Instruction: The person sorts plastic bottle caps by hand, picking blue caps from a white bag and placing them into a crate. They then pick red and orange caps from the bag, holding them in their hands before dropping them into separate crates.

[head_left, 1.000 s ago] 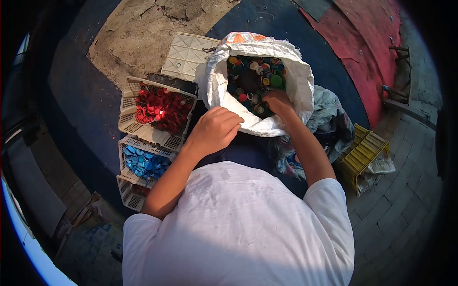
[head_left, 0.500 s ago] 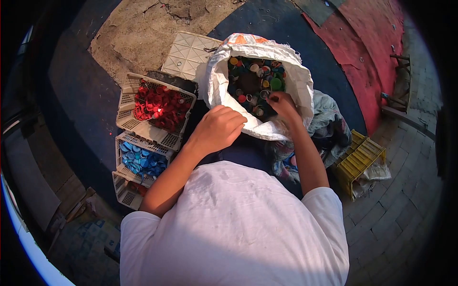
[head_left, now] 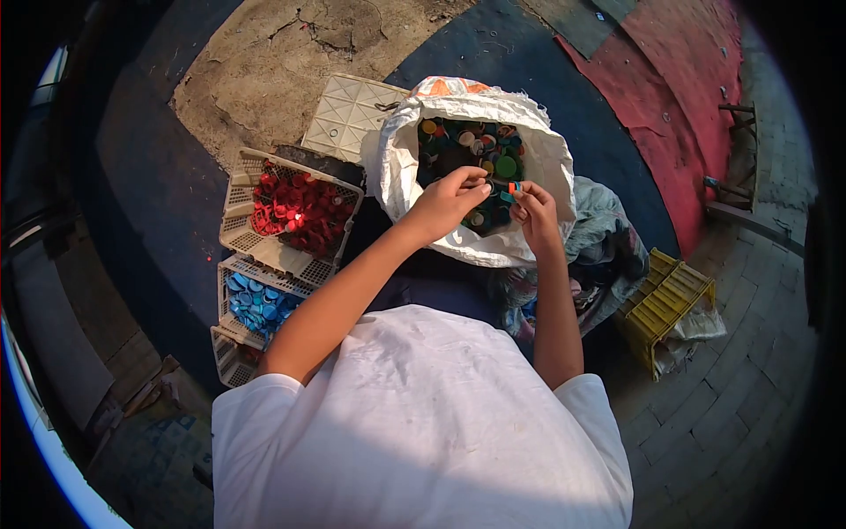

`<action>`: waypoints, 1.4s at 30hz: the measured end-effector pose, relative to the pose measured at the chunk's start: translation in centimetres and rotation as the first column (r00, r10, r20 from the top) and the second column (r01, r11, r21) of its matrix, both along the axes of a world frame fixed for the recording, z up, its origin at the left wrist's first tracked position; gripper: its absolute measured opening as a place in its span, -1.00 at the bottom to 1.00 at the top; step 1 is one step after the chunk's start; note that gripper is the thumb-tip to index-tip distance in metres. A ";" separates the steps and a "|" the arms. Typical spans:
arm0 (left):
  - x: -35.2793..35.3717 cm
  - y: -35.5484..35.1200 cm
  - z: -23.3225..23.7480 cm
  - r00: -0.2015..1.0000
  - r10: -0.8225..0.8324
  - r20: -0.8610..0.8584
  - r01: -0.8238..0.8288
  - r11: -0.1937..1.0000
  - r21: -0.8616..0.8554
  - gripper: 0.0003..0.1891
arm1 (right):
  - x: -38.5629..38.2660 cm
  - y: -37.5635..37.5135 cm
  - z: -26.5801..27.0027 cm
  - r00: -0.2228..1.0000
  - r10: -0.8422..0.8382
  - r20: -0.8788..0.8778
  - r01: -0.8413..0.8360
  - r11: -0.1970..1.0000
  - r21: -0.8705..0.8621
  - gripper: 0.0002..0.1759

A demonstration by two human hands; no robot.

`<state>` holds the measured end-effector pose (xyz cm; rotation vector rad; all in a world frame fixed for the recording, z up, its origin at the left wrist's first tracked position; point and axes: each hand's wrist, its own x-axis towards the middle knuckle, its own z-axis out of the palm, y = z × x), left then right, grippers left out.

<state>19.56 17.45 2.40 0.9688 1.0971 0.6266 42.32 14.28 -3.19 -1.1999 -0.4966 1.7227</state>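
A white woven sack (head_left: 558,167) stands open in front of me, with bottle caps (head_left: 506,167) of many colours inside. Over its opening, my right hand (head_left: 536,212) pinches a small cap (head_left: 515,188) that shows orange and teal. My left hand (head_left: 451,204) is above the sack's near left part, its thumb and fingers apart, with nothing seen between them. The undersides of both hands are hidden.
At the left, crates hold red caps (head_left: 300,210) and blue caps (head_left: 256,301). A flat cream crate (head_left: 348,113) lies behind them. Bundled cloth (head_left: 608,220) and a yellow crate (head_left: 667,295) are at the right.
My left hand has moved from the sack's near rim to over its opening, and its fingers have spread. My right hand has risen from the caps and now shows a cap in its fingers.
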 end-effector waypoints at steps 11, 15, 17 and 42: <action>2.2 1.0 -0.9 0.961 -0.005 0.275 0.030 0.996 -0.087 -0.66 | -2.3 -0.9 3.8 0.991 -0.013 0.135 -0.014 0.981 0.196 -0.86; 1.9 0.5 -0.6 0.939 0.075 0.337 -0.013 0.983 -0.183 -0.67 | -2.8 -1.0 4.2 0.989 -0.035 0.146 0.007 0.982 0.190 -0.85; 1.7 0.3 -1.1 0.947 0.057 0.317 -0.014 0.991 -0.136 -0.68 | -3.0 -1.1 4.1 0.987 -0.046 0.153 0.017 0.982 0.187 -0.85; 1.6 -0.8 -1.9 0.989 0.126 -0.083 -0.114 0.985 0.133 -0.75 | -4.6 -1.7 1.8 0.948 -0.319 0.014 0.314 0.922 -0.227 -0.72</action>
